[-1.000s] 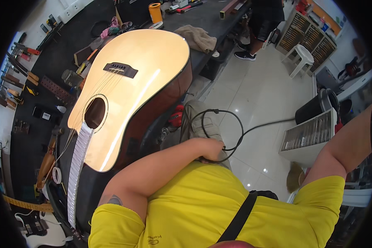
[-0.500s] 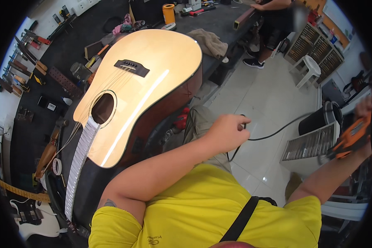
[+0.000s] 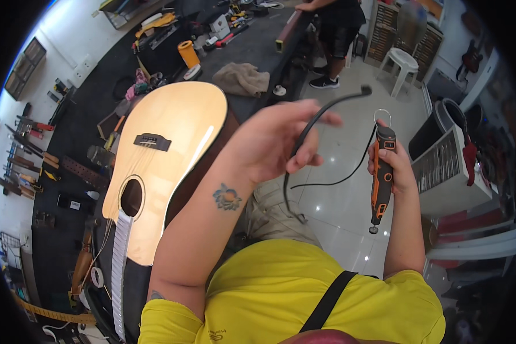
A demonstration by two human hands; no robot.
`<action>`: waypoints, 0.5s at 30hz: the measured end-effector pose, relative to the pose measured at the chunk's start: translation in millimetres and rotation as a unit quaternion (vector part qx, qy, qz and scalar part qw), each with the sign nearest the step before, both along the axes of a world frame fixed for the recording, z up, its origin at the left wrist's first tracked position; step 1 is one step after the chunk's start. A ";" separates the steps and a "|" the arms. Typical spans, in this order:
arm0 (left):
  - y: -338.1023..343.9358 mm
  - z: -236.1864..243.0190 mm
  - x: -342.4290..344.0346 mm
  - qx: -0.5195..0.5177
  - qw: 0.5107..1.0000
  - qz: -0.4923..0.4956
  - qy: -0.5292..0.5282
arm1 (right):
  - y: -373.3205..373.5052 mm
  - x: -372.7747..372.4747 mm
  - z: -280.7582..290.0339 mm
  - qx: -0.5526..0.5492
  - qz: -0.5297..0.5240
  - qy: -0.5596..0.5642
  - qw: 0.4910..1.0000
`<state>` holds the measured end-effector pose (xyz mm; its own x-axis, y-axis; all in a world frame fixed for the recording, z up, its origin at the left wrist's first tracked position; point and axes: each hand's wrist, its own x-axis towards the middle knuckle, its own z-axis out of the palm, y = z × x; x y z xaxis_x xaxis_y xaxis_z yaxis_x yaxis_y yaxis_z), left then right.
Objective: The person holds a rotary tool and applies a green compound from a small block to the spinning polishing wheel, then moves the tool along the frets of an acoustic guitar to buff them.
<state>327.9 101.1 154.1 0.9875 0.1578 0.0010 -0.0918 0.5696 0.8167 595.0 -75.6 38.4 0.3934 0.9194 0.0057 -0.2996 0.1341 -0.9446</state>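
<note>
In my right hand (image 3: 401,166) is an orange and black rotary tool (image 3: 382,186), held upright with a small round bit at its lower end and a wire ring at its top. My left hand (image 3: 275,137) is raised, its fingers slightly blurred and curled round a black power cord (image 3: 321,112). One end of the cord sticks out past the fingers, while the rest loops down and across to the tool. To the left of my left arm lies an acoustic guitar (image 3: 180,120) with a pale top. Silvery tape covers its fretboard (image 3: 121,258), and its strings hang loose from the bridge.
A dark workbench (image 3: 80,149) carries an orange cup (image 3: 188,54), a brown cloth (image 3: 242,79) and scattered tools. Hand tools hang on the left wall. Another person (image 3: 332,34) stands beyond the bench, near a white stool (image 3: 398,69). At right are a black bin (image 3: 427,129) and a rack.
My right hand has brought the rotary tool in from the far right to in front of me. My left hand has risen with the cord, and my view has shifted rightward.
</note>
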 end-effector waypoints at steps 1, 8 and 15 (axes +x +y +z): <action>-3.6 3.3 5.2 0.080 0.992 0.046 0.081 | 6.7 0.2 -5.6 0.002 -0.008 -0.001 1.000; 22.5 60.5 32.7 0.146 0.955 0.133 -0.222 | 8.6 31.2 -53.4 -0.031 -0.073 0.031 0.996; 21.9 143.5 -23.7 0.187 0.935 0.088 -0.288 | 10.0 32.5 -84.0 -0.073 -0.086 0.048 0.992</action>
<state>304.3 123.0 297.7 0.7648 0.2012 0.6120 -0.6433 0.1891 0.7419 627.5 -65.6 -45.5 0.5362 0.8272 -0.1683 -0.3747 0.0546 -0.9255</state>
